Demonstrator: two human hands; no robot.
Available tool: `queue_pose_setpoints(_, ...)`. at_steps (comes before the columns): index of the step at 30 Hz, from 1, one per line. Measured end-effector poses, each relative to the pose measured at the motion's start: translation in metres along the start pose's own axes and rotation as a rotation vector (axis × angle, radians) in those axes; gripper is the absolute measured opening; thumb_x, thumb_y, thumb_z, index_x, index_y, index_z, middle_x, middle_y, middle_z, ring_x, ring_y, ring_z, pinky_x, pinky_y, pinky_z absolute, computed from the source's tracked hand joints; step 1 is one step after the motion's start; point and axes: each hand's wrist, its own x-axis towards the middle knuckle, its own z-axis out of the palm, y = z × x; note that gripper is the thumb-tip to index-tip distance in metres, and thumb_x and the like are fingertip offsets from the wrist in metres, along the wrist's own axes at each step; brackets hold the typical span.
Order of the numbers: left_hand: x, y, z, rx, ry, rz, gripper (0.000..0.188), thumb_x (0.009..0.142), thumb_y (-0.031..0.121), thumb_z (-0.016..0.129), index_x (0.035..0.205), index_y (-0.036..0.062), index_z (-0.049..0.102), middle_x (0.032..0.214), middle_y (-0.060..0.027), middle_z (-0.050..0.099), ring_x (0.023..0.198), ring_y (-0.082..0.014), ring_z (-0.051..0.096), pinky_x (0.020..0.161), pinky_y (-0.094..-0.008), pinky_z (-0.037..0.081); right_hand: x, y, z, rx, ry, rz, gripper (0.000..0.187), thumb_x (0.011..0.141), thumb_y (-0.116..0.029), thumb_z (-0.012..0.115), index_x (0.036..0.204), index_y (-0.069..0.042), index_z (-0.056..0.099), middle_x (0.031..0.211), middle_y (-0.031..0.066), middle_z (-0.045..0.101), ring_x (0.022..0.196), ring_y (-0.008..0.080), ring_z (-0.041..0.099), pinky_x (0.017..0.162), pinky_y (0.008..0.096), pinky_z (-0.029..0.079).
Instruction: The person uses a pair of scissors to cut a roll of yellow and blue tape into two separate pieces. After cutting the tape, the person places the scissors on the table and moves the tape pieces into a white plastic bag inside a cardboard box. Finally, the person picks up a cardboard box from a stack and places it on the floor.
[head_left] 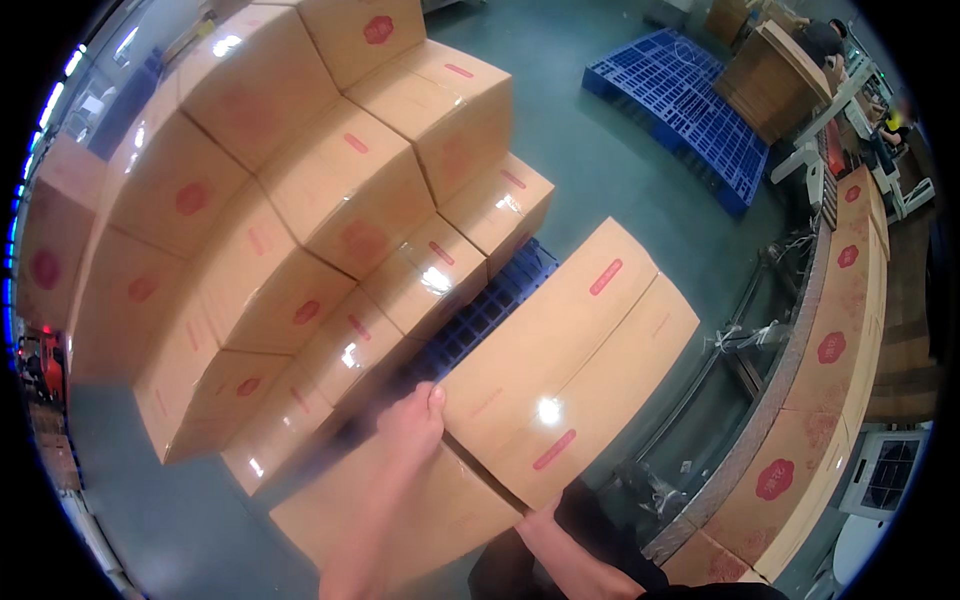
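Observation:
A sealed tan cardboard box (545,375) with red printed marks sits tilted in front of me, a seam running across its top. My left hand (412,422) is closed at its left corner, the thumb along the edge. At the box's near corner is my right hand (540,518), its fingers partly hidden beneath the box. Another cardboard box (440,520) lies lower, under my left forearm, with a dark narrow gap between the two. The underside of the held box is hidden.
Cardboard boxes (350,220) are stacked in steps at the left, on a blue pallet (490,305). Another blue pallet (670,100) lies on the floor at the far right. Along the right, a conveyor (725,485) carries a row of boxes (830,345). People work at the far right.

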Motion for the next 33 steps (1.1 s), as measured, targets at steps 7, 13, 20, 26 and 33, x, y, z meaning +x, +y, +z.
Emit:
queue_pose_setpoints(7, 0.114, -0.023, 0.107, -0.144, 0.262, 0.143, 0.035, 0.096, 0.024, 0.053, 0.121, -0.0004, 0.055, 0.119, -0.0218, 0.061, 0.112, -0.0371, 0.055, 0.095, -0.0488, 0.042, 0.187, 0.026, -0.034, -0.201, -0.010, 0.026, 0.048, 0.102, -0.042, 0.038, 0.137, -0.010, 0.045, 0.131, 0.0080, 0.056, 0.118, 0.0258, 0.056, 0.098, 0.0414, 0.047)
queue_pose_setpoints(13, 0.003, -0.026, 0.153, -0.150, -0.055, 0.089, 0.110, 0.066, 0.023, 0.086, 0.150, 0.0020, 0.020, 0.155, -0.0222, 0.021, 0.142, -0.0426, 0.022, 0.112, -0.0592, 0.019, 0.267, -0.021, -0.044, -0.858, 0.295, 0.201, 0.052, 0.096, -0.051, 0.048, 0.137, -0.018, 0.044, 0.119, 0.0056, 0.054, 0.112, 0.0208, 0.051, 0.088, 0.0464, 0.044)
queue_pose_setpoints(20, -0.128, -0.174, 0.250, -1.391, 0.383, -1.129, 0.107, 0.076, 0.039, 0.082, 0.153, 0.0086, 0.015, 0.152, -0.0139, 0.032, 0.135, -0.0325, 0.037, 0.104, -0.0543, 0.036, 0.301, -0.134, 0.087, -0.955, 0.076, -0.159, 0.066, 0.094, -0.034, 0.063, 0.141, 0.000, 0.032, 0.129, 0.0151, 0.053, 0.110, 0.0269, 0.056, 0.085, 0.0442, 0.050)
queue_pose_setpoints(26, -0.105, -0.182, 0.288, -1.545, 0.369, -1.222, 0.122, 0.074, 0.035, 0.083, 0.152, 0.0137, -0.008, 0.152, -0.0190, 0.018, 0.136, -0.0334, 0.029, 0.106, -0.0492, 0.036, 0.333, -0.117, 0.096, -0.940, 0.102, -0.349, 0.039, 0.098, -0.018, 0.059, 0.121, 0.013, 0.053, 0.116, 0.0170, 0.062, 0.098, 0.0265, 0.062, 0.088, 0.0419, 0.053)
queue_pose_setpoints(33, -0.080, -0.126, 0.261, -1.056, 0.375, -1.255, 0.133, 0.069, 0.047, 0.083, 0.149, 0.0010, -0.013, 0.155, -0.0317, -0.002, 0.145, -0.0420, 0.013, 0.117, -0.0446, 0.022, 0.366, -0.171, 0.086, -1.212, -0.060, 0.096, 0.051, 0.100, -0.047, 0.048, 0.133, -0.008, 0.050, 0.121, 0.0057, 0.060, 0.099, 0.0223, 0.058, 0.083, 0.0388, 0.051)
